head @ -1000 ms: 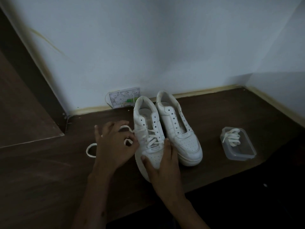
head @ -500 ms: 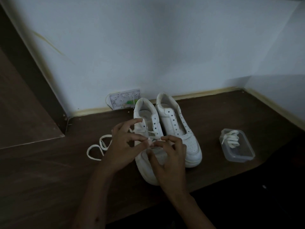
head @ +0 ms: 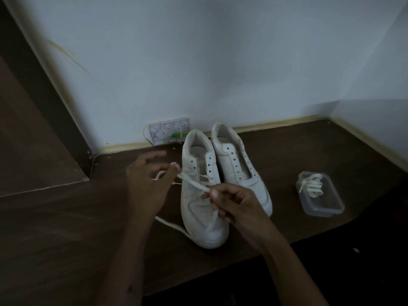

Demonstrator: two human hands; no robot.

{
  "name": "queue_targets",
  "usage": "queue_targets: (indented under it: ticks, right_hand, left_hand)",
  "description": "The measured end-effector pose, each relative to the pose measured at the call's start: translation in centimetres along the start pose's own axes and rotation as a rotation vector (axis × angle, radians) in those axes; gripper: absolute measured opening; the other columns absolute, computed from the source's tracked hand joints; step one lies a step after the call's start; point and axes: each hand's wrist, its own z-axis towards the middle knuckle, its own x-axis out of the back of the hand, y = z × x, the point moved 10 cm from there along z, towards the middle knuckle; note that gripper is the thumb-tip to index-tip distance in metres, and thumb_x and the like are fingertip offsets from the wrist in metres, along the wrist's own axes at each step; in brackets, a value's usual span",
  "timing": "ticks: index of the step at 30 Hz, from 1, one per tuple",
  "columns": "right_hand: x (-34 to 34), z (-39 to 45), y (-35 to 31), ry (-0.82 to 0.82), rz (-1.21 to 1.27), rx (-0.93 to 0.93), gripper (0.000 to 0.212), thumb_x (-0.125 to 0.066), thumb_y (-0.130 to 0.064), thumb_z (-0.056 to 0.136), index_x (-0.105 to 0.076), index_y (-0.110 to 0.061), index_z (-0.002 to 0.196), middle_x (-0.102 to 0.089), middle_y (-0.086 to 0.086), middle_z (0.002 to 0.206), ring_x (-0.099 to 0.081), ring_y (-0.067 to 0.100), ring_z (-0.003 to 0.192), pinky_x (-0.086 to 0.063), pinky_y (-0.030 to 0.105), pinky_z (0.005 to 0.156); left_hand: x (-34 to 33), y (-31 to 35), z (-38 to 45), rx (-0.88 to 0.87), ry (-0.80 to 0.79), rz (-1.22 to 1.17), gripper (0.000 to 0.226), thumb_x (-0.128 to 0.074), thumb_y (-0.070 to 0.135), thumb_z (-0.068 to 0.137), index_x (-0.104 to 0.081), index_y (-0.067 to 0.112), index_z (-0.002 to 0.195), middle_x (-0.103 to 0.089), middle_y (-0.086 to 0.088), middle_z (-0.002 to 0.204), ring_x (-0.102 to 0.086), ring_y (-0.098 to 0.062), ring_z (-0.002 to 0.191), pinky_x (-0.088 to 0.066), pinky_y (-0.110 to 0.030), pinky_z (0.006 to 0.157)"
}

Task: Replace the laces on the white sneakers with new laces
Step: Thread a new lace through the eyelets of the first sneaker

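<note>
Two white sneakers stand side by side on the dark wooden surface, toes toward me. The left sneaker [head: 199, 208] has a white lace [head: 194, 183] partly threaded in its lower eyelets; the right sneaker [head: 238, 171] has bare eyelets. My left hand [head: 148, 186] pinches the lace left of the shoe's tongue. My right hand [head: 231, 202] pinches the same lace over the toe box, and the stretch between the hands is taut. A loose length trails on the surface in front of the left shoe's toe. A bundled white lace [head: 312, 185] lies in a clear plastic box [head: 322, 209] to the right.
A white wall with a yellowish baseboard runs behind the sneakers and turns a corner at the right. A small white card with green marks [head: 169, 133] leans against the wall. The wooden surface [head: 66, 228] drops off to darkness at the front right. A raised wooden panel stands at left.
My right hand left the toe of the left sneaker and took hold of the lace. Both hands have drawn the lace out across the shoe; the loose loop at left has shifted to the front.
</note>
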Motion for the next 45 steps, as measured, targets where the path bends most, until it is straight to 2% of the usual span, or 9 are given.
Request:
queue_targets:
  ticks: [3, 8, 13, 22, 27, 34, 37, 41, 45]
  right_hand:
    - [2.4, 0.3, -0.4, 0.122, -0.011, 0.013, 0.018, -0.065, -0.024, 0.086, -0.072, -0.009, 0.093, -0.061, -0.002, 0.071, -0.049, 0.009, 0.064, -0.041, 0.021, 0.058]
    - [2.0, 0.6, -1.6, 0.138, -0.073, 0.137, 0.017, -0.061, -0.013, 0.09, -0.07, 0.0, 0.096, -0.067, -0.007, 0.069, -0.058, -0.002, 0.062, -0.043, 0.011, 0.056]
    - [1.7, 0.8, -1.7, 0.092, -0.115, 0.142, 0.019, -0.06, -0.016, 0.089, -0.071, -0.001, 0.095, -0.063, -0.009, 0.064, -0.056, -0.001, 0.059, -0.041, 0.012, 0.055]
    - [4.4, 0.7, -1.5, 0.102, -0.184, 0.061, 0.015, -0.062, -0.015, 0.089, -0.073, -0.006, 0.087, -0.053, -0.001, 0.056, -0.043, 0.003, 0.046, -0.034, 0.014, 0.046]
    - [2.6, 1.2, -1.6, 0.071, -0.196, 0.106, 0.013, -0.063, -0.016, 0.089, -0.072, -0.007, 0.089, -0.057, -0.001, 0.059, -0.046, 0.003, 0.049, -0.037, 0.015, 0.047]
    - [3.1, 1.4, -1.0, 0.03, -0.21, 0.042, 0.018, -0.064, -0.024, 0.086, -0.076, -0.01, 0.087, -0.055, 0.001, 0.059, -0.043, 0.005, 0.049, -0.036, 0.014, 0.047]
    - [4.2, 1.4, -1.3, 0.063, -0.209, 0.047, 0.016, -0.061, -0.008, 0.09, -0.071, 0.005, 0.091, -0.057, 0.004, 0.062, -0.047, 0.001, 0.047, -0.037, 0.01, 0.047]
    - [3.8, 1.3, -1.0, -0.021, -0.293, 0.009, 0.016, -0.063, -0.016, 0.088, -0.073, -0.005, 0.094, -0.06, 0.015, 0.067, -0.049, 0.008, 0.05, -0.035, 0.017, 0.048]
    - [3.6, 1.6, -0.6, -0.065, -0.399, 0.035, 0.021, -0.058, -0.014, 0.092, -0.071, -0.019, 0.108, -0.061, 0.021, 0.079, -0.051, 0.016, 0.06, -0.043, 0.025, 0.055]
  left_hand:
    - [0.7, -1.1, 0.0, 0.004, -0.016, 0.459, 0.019, -0.074, 0.051, 0.074, -0.072, 0.038, 0.087, -0.06, 0.015, 0.119, -0.051, -0.015, 0.116, -0.042, -0.046, 0.099]
    - [-3.6, 4.4, -1.8, -0.19, -0.336, -0.043, 0.038, -0.077, 0.05, 0.068, -0.072, 0.036, 0.103, -0.067, 0.025, 0.103, -0.054, 0.015, 0.104, -0.038, -0.004, 0.086]
    - [-4.7, 5.3, -2.1, -0.23, -0.317, -0.136, 0.01, -0.074, 0.039, 0.071, -0.074, 0.038, 0.081, -0.071, 0.026, 0.081, -0.067, 0.003, 0.085, -0.026, -0.025, 0.109]
    - [0.3, 0.0, 0.2, -0.104, -0.087, 0.248, 0.018, -0.079, 0.033, 0.076, -0.07, 0.043, 0.088, -0.069, 0.021, 0.09, -0.064, 0.0, 0.091, -0.051, -0.031, 0.088]
    - [-5.5, 5.3, -2.4, -0.318, -0.345, -0.015, 0.028, -0.071, 0.057, 0.07, -0.072, 0.045, 0.095, -0.069, 0.029, 0.095, -0.058, 0.008, 0.1, -0.029, -0.014, 0.105]
    - [-0.9, 1.4, 0.2, -0.15, -0.093, 0.049, 0.013, -0.077, 0.023, 0.078, -0.072, 0.036, 0.076, -0.071, 0.022, 0.078, -0.065, 0.002, 0.081, -0.023, -0.039, 0.118]
    - [1.6, -0.7, 0.4, -0.066, -0.004, 0.117, 0.004, -0.072, 0.026, 0.081, -0.075, 0.029, 0.081, -0.07, 0.019, 0.082, -0.065, -0.004, 0.085, -0.043, -0.049, 0.101]
    - [2.9, -2.0, 0.7, -0.006, 0.054, 0.176, 0.006, -0.071, 0.023, 0.083, -0.075, 0.026, 0.083, -0.071, 0.011, 0.084, -0.064, -0.004, 0.077, -0.046, -0.012, 0.069]
    - [2.1, -2.9, 0.7, -0.01, 0.009, 0.367, 0.007, -0.075, 0.024, 0.081, -0.074, 0.031, 0.082, -0.068, 0.011, 0.091, -0.062, -0.01, 0.086, -0.053, -0.04, 0.082]
